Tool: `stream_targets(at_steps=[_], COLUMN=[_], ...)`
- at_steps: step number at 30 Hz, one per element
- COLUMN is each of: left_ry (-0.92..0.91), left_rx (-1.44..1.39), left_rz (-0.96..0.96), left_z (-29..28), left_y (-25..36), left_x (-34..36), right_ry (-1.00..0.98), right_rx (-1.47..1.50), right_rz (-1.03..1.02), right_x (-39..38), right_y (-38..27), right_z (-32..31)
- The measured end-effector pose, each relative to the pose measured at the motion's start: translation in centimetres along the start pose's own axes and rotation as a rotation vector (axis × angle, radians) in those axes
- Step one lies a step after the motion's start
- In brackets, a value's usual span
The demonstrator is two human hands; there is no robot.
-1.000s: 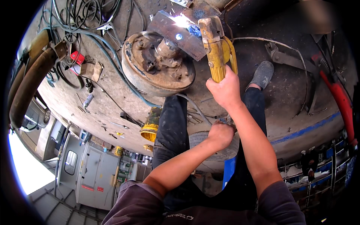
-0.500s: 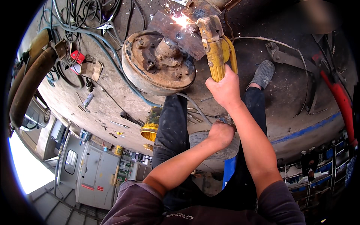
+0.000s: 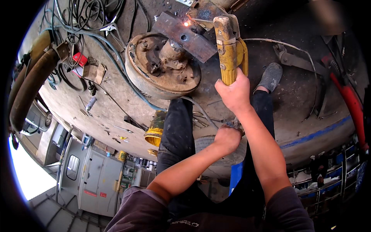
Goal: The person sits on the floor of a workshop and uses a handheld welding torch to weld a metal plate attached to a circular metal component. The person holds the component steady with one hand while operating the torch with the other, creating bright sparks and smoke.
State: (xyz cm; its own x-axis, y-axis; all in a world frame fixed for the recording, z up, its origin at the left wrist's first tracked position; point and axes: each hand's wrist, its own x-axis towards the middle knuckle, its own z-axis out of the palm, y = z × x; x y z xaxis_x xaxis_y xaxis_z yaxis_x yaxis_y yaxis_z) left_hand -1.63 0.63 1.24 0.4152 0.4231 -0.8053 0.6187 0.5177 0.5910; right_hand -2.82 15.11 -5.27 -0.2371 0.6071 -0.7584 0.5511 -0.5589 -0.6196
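Observation:
My right hand is wrapped round the handle of a yellow welding electrode holder, its worn head pointing away from me. A thin electrode reaches left from the holder's head toward a flat steel plate with a round hole. A small orange spot glows at the plate's far edge. The plate lies at a slant over the hub of a rusty brake drum. Between my knees my left hand is closed; a greyish thing shows beside its fingers, but its kind is unclear.
Hoses and cables lie coiled at the far left. A yellow bucket stands by my left leg. A tyre is beneath my left hand. At the right are a metal jack arm and a red bar.
The bright arc and flying sparks have died down to a small glow. My right hand has shifted the electrode holder slightly right, away from the plate. My left hand stays in place.

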Motion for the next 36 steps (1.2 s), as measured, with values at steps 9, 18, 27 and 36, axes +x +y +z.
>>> stream_targets(at_steps=[9,18,27,36], left_ry=[0.021,0.017,-0.034,-0.073], left_rx=[0.010,0.000,-0.005,0.024], left_rz=[0.008,0.011,0.000,-0.009], left_z=[0.3,0.1,0.3,-0.3], left_y=[-0.1,-0.1,-0.2,0.2], left_x=[0.0,-0.1,0.1,0.0], right_ry=[-0.043,-0.048,-0.063,-0.062], right_rx=[-0.029,-0.103,-0.095,-0.116], right_rz=[0.017,0.019,0.026,0.033], right_x=[0.2,0.3,0.4,0.3], right_y=[0.5,0.5,0.3,0.0], right_z=[0.4,0.7,0.6,0.5])
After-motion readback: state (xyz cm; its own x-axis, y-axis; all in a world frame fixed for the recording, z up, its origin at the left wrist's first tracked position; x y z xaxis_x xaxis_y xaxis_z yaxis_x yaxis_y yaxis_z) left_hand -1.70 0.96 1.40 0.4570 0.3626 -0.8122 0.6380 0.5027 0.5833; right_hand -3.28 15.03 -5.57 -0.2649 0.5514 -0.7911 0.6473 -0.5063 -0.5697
